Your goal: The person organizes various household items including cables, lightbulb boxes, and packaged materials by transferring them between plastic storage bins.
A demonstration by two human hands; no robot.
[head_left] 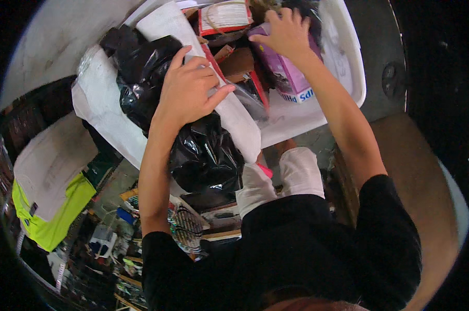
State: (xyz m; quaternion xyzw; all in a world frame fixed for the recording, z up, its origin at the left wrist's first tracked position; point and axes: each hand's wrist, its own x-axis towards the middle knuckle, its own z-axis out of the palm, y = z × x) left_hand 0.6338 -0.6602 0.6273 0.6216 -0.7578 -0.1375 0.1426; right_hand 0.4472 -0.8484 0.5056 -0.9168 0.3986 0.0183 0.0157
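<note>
My left hand [189,92] lies with its fingers apart over a long white padded roll [239,124] and a crumpled black plastic bag [206,155]. The roll slants across the left side of a white plastic tub [358,62]. Inside the tub, my right hand [289,37] rests with spread fingers on the far end of a purple box [283,75]. Its fingertips reach toward dark plastic at the back. Between my hands are torn brown cardboard [238,65] and a clear plastic wrapper [250,103].
A red and white box [225,16] sits at the tub's far end. To the left, a bright yellow-green cloth [50,207] hangs beside a grey-white cover [55,155]. Cluttered small goods and a blue item [126,216] lie lower left. A brown panel [421,192] stands at right.
</note>
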